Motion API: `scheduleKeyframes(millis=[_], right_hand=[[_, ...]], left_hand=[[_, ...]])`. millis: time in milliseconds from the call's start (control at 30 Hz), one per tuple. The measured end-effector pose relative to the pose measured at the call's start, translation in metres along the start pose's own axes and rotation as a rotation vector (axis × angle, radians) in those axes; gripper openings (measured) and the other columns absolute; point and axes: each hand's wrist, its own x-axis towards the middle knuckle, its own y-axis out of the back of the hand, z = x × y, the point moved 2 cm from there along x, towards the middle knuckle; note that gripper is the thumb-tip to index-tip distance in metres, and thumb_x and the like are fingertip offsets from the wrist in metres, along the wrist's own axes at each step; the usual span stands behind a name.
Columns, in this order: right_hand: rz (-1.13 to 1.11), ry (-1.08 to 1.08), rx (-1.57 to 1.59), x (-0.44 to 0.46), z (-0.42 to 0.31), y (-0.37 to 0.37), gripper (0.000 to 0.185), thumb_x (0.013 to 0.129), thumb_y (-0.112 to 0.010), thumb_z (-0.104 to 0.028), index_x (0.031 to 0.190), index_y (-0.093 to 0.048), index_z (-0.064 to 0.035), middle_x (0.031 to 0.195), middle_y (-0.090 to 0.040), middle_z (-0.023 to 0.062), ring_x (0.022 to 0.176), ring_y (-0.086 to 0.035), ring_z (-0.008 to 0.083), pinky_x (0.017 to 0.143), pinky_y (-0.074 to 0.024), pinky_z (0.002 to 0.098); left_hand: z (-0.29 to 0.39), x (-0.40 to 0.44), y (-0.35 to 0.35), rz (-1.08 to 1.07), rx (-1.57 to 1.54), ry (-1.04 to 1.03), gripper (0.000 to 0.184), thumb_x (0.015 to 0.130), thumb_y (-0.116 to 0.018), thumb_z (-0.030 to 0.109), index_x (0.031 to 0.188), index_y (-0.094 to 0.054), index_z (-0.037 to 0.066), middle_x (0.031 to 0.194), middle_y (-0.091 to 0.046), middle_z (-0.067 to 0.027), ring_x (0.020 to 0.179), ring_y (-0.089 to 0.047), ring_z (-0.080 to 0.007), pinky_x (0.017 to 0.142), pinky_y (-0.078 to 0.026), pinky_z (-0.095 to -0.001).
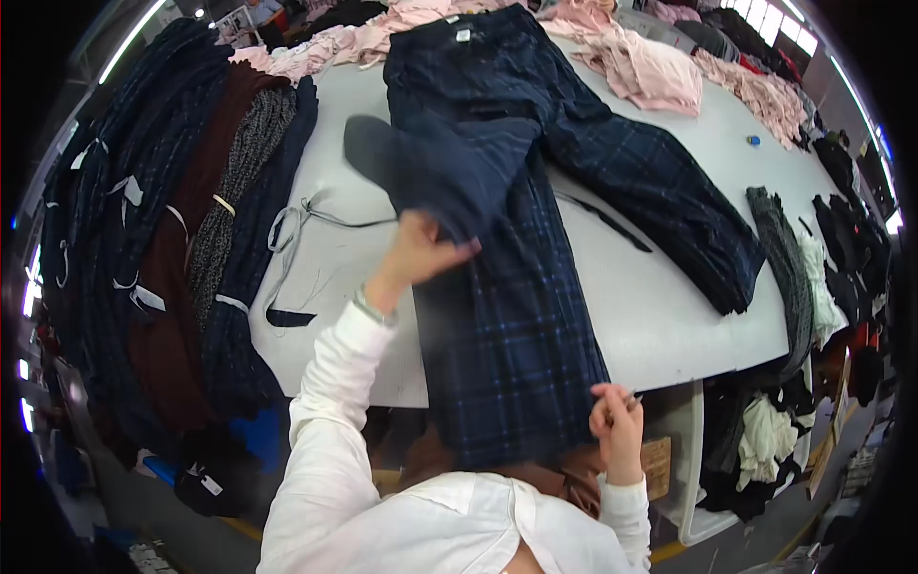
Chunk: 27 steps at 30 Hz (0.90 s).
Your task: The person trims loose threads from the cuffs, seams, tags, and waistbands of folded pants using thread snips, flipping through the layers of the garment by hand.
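Observation:
Dark blue plaid trousers lie across the pale table, waistband at the far side, one leg hanging over the near edge and the other spread to the right. My left hand grips a part of the dark fabric above the near leg; that fabric is folded over and smeared by motion. At the near leg's right edge, by the table's front, my right hand has its fingers closed on the trouser edge. Something small and dark, too small to name, shows at its fingertips.
Tied bundles of dark cloth hang over the table's left side. Pink garments line the far edge. Grey-white ties lie left of the trousers. A blue spool stands at the right. Below right is a white bin with garments.

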Motion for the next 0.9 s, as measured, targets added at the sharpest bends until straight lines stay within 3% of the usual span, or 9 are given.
scheduleKeyframes(millis=[67, 167, 200, 333, 500, 600, 733, 833, 900], right_hand=[[0.003, 0.044, 0.019, 0.006, 0.005, 0.002, 0.034, 0.101, -0.050, -0.028, 0.108, -0.062, 0.0033, 0.065, -0.060, 0.0069, 0.043, -0.035, 0.0044, 0.040, -0.0252, 0.0216], [-0.079, -0.065, 0.179, 0.002, 0.004, 0.001, 0.051, 0.104, -0.036, -0.039, 0.119, -0.059, 0.0046, 0.092, -0.070, 0.0207, 0.041, -0.029, 0.0040, 0.040, -0.0244, 0.0211], [-0.083, -0.073, 0.148, -0.002, 0.005, 0.003, 0.052, 0.104, -0.035, -0.039, 0.119, -0.059, 0.0049, 0.095, -0.070, 0.0211, 0.041, -0.029, 0.0036, 0.040, -0.0236, 0.0210], [-0.087, -0.066, -0.074, -0.013, 0.012, 0.010, 0.032, 0.098, -0.054, -0.017, 0.121, -0.058, 0.0045, 0.099, -0.071, 0.0153, 0.046, -0.030, -0.0014, 0.043, -0.0248, 0.0171], [-0.151, -0.100, -0.185, -0.027, 0.012, -0.022, 0.029, 0.094, -0.058, -0.010, 0.121, -0.058, 0.0028, 0.097, -0.071, 0.0078, 0.055, -0.038, -0.0023, 0.048, -0.0303, 0.0151], [-0.269, -0.002, -0.259, -0.021, 0.035, -0.037, 0.028, 0.088, -0.068, -0.006, 0.113, -0.062, 0.0035, 0.094, -0.069, 0.0046, 0.069, -0.058, 0.0031, 0.057, -0.0440, 0.0164], [-0.120, -0.176, 0.012, -0.021, 0.019, -0.026, 0.019, 0.089, -0.069, -0.009, 0.103, -0.065, 0.0031, 0.088, -0.068, 0.0015, 0.069, -0.059, 0.0024, 0.055, -0.0435, 0.0181], [-0.133, -0.152, 0.261, -0.025, 0.015, -0.007, 0.017, 0.093, -0.061, -0.007, 0.108, -0.065, -0.0005, 0.092, -0.071, 0.0028, 0.071, -0.065, 0.0049, 0.054, -0.0478, 0.0158], [-0.095, -0.125, 0.264, -0.030, 0.013, -0.011, 0.019, 0.095, -0.058, -0.007, 0.113, -0.063, -0.0018, 0.095, -0.070, 0.0034, 0.066, -0.063, 0.0038, 0.048, -0.0423, 0.0150]], left_hand=[[-0.025, -0.059, -0.019, -0.318, 0.529, -0.075, 0.037, 0.076, -0.080, 0.022, 0.106, -0.068, 0.006, 0.106, -0.068, -0.0117, 0.097, -0.066, -0.0255, 0.092, -0.047, -0.0343], [-0.035, -0.137, -0.051, -0.800, 0.817, 0.597, 0.035, 0.078, -0.079, 0.025, 0.105, -0.069, 0.005, 0.112, -0.067, -0.0094, 0.107, -0.062, -0.0264, 0.093, -0.048, -0.0353], [-0.015, -0.153, -0.052, -0.418, 0.880, -0.224, 0.042, 0.083, -0.073, 0.027, 0.117, -0.065, 0.004, 0.120, -0.064, -0.0107, 0.112, -0.060, -0.0280, 0.098, -0.046, -0.0366], [0.019, -0.150, -0.077, -0.557, 0.939, -0.266, 0.047, 0.087, -0.069, 0.023, 0.129, -0.058, 0.002, 0.132, -0.058, -0.0108, 0.120, -0.055, -0.0276, 0.102, -0.043, -0.0367], [0.030, -0.168, -0.095, -0.528, 0.726, -0.019, 0.053, 0.087, -0.065, 0.018, 0.135, -0.051, 0.003, 0.139, -0.051, -0.0136, 0.128, -0.048, -0.0313, 0.109, -0.035, -0.0422], [0.036, -0.191, -0.106, -0.655, 0.586, -0.039, 0.053, 0.084, -0.071, 0.016, 0.132, -0.054, 0.002, 0.139, -0.051, -0.0152, 0.125, -0.051, -0.0280, 0.105, -0.040, -0.0369], [0.087, -0.177, -0.093, -0.826, 0.541, -0.078, 0.055, 0.077, -0.078, 0.023, 0.125, -0.058, 0.005, 0.134, -0.054, -0.0162, 0.121, -0.053, -0.0297, 0.100, -0.042, -0.0396], [0.092, -0.180, -0.074, -0.707, 0.360, -0.158, 0.054, 0.072, -0.082, 0.032, 0.115, -0.062, 0.007, 0.130, -0.055, -0.0177, 0.116, -0.055, -0.0320, 0.095, -0.043, -0.0437], [0.106, -0.171, -0.092, -0.477, 0.500, -0.246, 0.061, 0.063, -0.089, 0.032, 0.112, -0.062, 0.007, 0.124, -0.057, -0.0181, 0.113, -0.056, -0.0324, 0.090, -0.046, -0.0418]])
